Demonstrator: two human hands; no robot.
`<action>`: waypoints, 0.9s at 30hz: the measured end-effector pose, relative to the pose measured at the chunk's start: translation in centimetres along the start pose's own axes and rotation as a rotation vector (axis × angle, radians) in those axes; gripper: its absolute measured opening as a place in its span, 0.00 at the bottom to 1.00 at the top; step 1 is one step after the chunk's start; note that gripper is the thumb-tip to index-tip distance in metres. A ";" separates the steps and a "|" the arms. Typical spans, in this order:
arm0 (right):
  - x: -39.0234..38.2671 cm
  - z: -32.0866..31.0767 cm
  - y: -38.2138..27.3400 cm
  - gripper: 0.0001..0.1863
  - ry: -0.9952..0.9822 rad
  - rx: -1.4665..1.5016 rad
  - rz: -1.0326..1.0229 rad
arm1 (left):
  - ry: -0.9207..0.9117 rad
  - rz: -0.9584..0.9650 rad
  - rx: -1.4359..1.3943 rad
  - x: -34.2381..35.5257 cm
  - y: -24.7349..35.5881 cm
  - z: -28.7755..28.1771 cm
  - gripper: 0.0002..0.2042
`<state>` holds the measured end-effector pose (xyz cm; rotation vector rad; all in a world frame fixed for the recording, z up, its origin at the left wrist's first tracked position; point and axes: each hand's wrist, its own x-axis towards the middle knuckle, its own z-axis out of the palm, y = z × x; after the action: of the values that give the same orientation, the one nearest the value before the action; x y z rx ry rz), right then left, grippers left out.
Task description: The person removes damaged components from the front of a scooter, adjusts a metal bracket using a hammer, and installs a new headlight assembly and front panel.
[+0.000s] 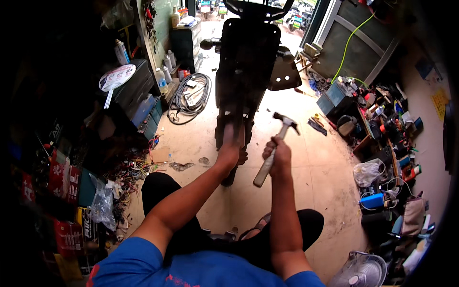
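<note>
A dark motorcycle (246,62) stands in front of me, seen from behind and mostly in shadow. My left hand (230,154) is at its low rear end, fingers curled round something dark beside the rear wheel (229,179); the shade hides what it is. To the right of that, my right hand (278,153) is closed round the pale handle of a claw hammer (264,173). The hammer is raised at a slant with its head up, apart from the motorcycle.
A coiled hose or cable (191,98) lies on the floor to the left. Loose wires (138,167) and boxes (67,225) line the left side. Parts and tools crowd the right wall, with a white plastic bag (369,172) and a fan (361,272). Pliers (318,125) lie on the floor.
</note>
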<state>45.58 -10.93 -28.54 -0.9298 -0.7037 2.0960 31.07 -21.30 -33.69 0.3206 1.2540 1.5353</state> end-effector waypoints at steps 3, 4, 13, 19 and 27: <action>0.0 2.0 2.3 0.10 -0.122 -0.024 0.173 | 0.039 0.069 0.029 1.0 -0.7 -0.2 0.16; -0.9 3.3 3.4 0.10 -0.105 0.032 0.227 | 0.058 0.088 0.046 1.2 -1.1 -0.5 0.16; -1.7 3.0 5.3 0.10 -0.128 0.045 0.273 | 0.043 -0.019 -0.027 -2.3 2.2 1.4 0.16; 1.6 -5.5 -0.9 0.11 0.070 0.359 -0.134 | -0.032 0.008 -0.141 0.5 -0.4 -0.4 0.17; -0.3 -0.5 1.4 0.13 0.227 -0.020 -0.234 | 0.003 0.026 0.001 0.9 0.3 0.0 0.17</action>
<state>45.59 -11.90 -29.73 -1.0254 -0.6803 1.7505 30.53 -20.53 -33.85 0.3363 1.2572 1.5574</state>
